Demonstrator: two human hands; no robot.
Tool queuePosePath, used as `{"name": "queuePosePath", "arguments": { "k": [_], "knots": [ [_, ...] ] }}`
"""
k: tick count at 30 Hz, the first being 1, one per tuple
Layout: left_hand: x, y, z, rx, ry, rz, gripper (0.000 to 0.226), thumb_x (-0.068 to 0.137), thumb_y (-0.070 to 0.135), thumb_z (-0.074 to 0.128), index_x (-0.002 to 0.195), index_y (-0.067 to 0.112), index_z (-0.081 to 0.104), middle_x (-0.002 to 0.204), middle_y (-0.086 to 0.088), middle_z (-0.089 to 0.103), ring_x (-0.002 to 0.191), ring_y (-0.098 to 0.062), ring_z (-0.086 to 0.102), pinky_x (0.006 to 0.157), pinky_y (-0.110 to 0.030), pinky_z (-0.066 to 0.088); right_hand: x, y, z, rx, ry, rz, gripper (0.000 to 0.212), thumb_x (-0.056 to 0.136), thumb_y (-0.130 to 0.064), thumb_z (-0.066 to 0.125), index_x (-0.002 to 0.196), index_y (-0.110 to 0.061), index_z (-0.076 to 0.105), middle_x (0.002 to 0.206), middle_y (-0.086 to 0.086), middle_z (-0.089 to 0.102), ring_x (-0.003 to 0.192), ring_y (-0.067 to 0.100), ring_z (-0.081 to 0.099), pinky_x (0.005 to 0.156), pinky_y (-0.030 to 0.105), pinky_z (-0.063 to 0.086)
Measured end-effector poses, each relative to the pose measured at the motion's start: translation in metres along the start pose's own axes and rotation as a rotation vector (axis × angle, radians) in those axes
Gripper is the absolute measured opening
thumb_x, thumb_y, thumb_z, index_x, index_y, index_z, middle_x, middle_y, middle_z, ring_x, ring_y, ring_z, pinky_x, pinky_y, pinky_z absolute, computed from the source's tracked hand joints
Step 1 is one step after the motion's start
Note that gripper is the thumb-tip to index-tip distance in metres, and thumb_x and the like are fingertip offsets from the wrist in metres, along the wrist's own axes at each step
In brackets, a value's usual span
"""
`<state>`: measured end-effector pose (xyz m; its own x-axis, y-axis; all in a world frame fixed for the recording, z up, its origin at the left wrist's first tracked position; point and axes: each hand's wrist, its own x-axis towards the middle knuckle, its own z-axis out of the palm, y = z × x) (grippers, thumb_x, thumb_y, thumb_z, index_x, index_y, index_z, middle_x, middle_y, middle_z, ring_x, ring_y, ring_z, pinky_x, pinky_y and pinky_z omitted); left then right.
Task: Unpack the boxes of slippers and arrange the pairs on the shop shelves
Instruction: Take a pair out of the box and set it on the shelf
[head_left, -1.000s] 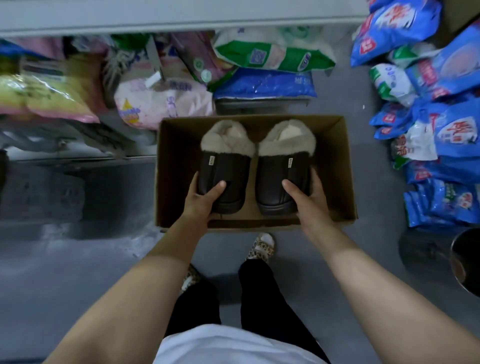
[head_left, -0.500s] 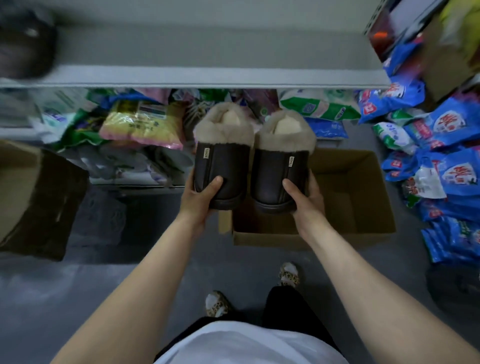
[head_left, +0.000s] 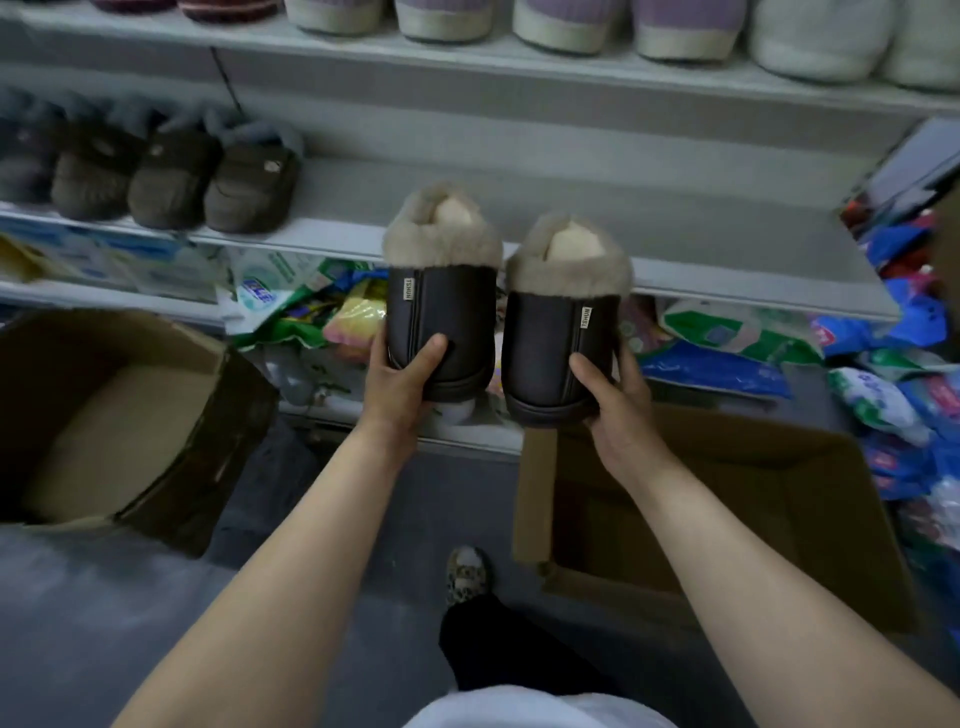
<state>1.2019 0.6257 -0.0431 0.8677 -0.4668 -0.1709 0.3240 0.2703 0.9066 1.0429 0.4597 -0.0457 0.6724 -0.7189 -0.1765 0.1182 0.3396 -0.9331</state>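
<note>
Our left hand (head_left: 402, 382) grips the left slipper (head_left: 441, 312) by its toe end, thumb across the dark upper, the other fingers hidden beneath the sole; our right hand (head_left: 615, 400) grips the right slipper (head_left: 563, 343) the same way, thumb on top, fingers curled out of sight at its far side. We hold the pair side by side in the air, fur cuffs pointing away from us, the two just apart; the small side labels are too small to read. Beyond the hands runs the middle shelf (head_left: 675, 270), its front edge partly covered by the cuffs; left of the left hand, four brown slippers (head_left: 171, 176) sit on it, blurred, the row cut off at the frame's edge. Above, the top shelf (head_left: 467, 57) carries pale slippers (head_left: 566, 26), only their soles in view. Below the right hand lies an open box (head_left: 727, 499), its inside dark; left of the left hand stands another box (head_left: 119, 415). Bags (head_left: 727, 353) crowd the space under the shelf; their print is unreadable.
</note>
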Motion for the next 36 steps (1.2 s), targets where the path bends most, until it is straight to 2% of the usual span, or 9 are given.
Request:
{"name": "queuePosePath", "arguments": {
  "k": [2, 6, 9, 12, 15, 23, 28, 33, 36],
  "knots": [
    [0.026, 0.009, -0.005, -0.005, 0.004, 0.012, 0.058, 0.085, 0.011, 0.075, 0.137, 0.012, 0.051, 0.125, -0.015, 0.067, 0.108, -0.032, 0.067, 0.066, -0.034, 0.06, 0.026, 0.0, 0.018, 0.021, 0.013, -0.009, 0.075, 0.082, -0.021, 0.08, 0.148, -0.032, 0.046, 0.137, -0.005, 0.063, 0.124, 0.016, 0.062, 0.101, 0.047, 0.053],
    [0.087, 0.026, -0.011, 0.003, 0.085, -0.022, 0.074, 0.076, 0.019, 0.084, 0.14, 0.014, 0.049, 0.128, -0.013, 0.066, 0.108, -0.03, 0.068, 0.079, -0.042, 0.059, 0.077, -0.007, 0.056, 0.065, -0.019, -0.012, 0.066, 0.089, -0.004, 0.07, 0.147, -0.023, 0.047, 0.131, -0.001, 0.066, 0.111, 0.013, 0.069, 0.075, 0.029, 0.06],
    [0.125, 0.043, -0.018, 0.068, 0.127, -0.053, 0.093, 0.061, 0.035, 0.091, 0.142, 0.021, 0.048, 0.13, -0.01, 0.065, 0.109, -0.031, 0.069, 0.082, -0.047, 0.06, 0.116, -0.012, 0.081, 0.077, -0.049, -0.001, 0.069, 0.085, -0.005, 0.072, 0.147, -0.022, 0.047, 0.131, 0.001, 0.067, 0.119, 0.018, 0.065, 0.083, 0.031, 0.058],
    [0.155, 0.051, -0.034, 0.103, 0.16, -0.064, 0.073, 0.075, 0.029, 0.085, 0.139, 0.025, 0.049, 0.127, -0.01, 0.066, 0.108, -0.035, 0.069, 0.078, -0.051, 0.06, 0.146, -0.013, 0.102, 0.074, -0.085, 0.021, 0.073, 0.081, -0.012, 0.076, 0.146, -0.024, 0.048, 0.133, 0.001, 0.066, 0.122, 0.019, 0.064, 0.094, 0.04, 0.056],
    [0.178, 0.055, -0.052, 0.066, 0.196, -0.071, 0.08, 0.067, 0.033, 0.089, 0.137, 0.028, 0.051, 0.128, -0.008, 0.066, 0.11, -0.035, 0.068, 0.086, -0.06, 0.056, 0.169, -0.011, 0.121, 0.028, -0.126, 0.026, 0.067, 0.082, -0.014, 0.078, 0.142, -0.028, 0.051, 0.135, 0.001, 0.065, 0.126, 0.022, 0.061, 0.109, 0.052, 0.046],
    [0.246, 0.064, -0.091, 0.073, 0.185, -0.086, 0.059, 0.086, 0.018, 0.077, 0.138, 0.024, 0.05, 0.129, -0.011, 0.064, 0.112, -0.032, 0.067, 0.085, -0.047, 0.059, 0.208, 0.004, 0.168, -0.011, -0.17, 0.07, 0.091, 0.062, -0.041, 0.093, 0.142, -0.029, 0.052, 0.137, 0.003, 0.064, 0.128, 0.025, 0.059, 0.111, 0.057, 0.042],
    [0.283, 0.068, -0.109, 0.134, 0.168, -0.103, 0.06, 0.087, 0.018, 0.075, 0.14, 0.023, 0.048, 0.127, -0.011, 0.064, 0.103, -0.03, 0.067, 0.06, -0.028, 0.058, 0.223, 0.011, 0.192, -0.018, -0.154, 0.073, 0.095, 0.06, -0.041, 0.093, 0.144, -0.028, 0.05, 0.137, 0.004, 0.064, 0.127, 0.023, 0.06, 0.11, 0.053, 0.045],
    [0.313, 0.067, -0.133, 0.145, 0.137, -0.124, 0.07, 0.08, 0.023, 0.083, 0.141, 0.022, 0.049, 0.13, -0.009, 0.065, 0.115, -0.03, 0.066, 0.092, -0.052, 0.056, 0.234, 0.019, 0.216, -0.042, -0.107, 0.066, 0.097, 0.063, -0.04, 0.092, 0.148, -0.025, 0.046, 0.138, 0.006, 0.062, 0.128, 0.025, 0.06, 0.108, 0.052, 0.046],
    [0.322, 0.069, -0.141, 0.139, 0.141, -0.169, 0.094, 0.062, 0.039, 0.093, 0.143, 0.025, 0.047, 0.131, -0.008, 0.064, 0.115, -0.028, 0.066, 0.095, -0.057, 0.053, 0.238, 0.025, 0.226, -0.012, -0.092, 0.071, 0.088, 0.069, -0.028, 0.085, 0.148, -0.022, 0.046, 0.137, 0.008, 0.064, 0.125, 0.024, 0.062, 0.106, 0.048, 0.049]
  ]
}}
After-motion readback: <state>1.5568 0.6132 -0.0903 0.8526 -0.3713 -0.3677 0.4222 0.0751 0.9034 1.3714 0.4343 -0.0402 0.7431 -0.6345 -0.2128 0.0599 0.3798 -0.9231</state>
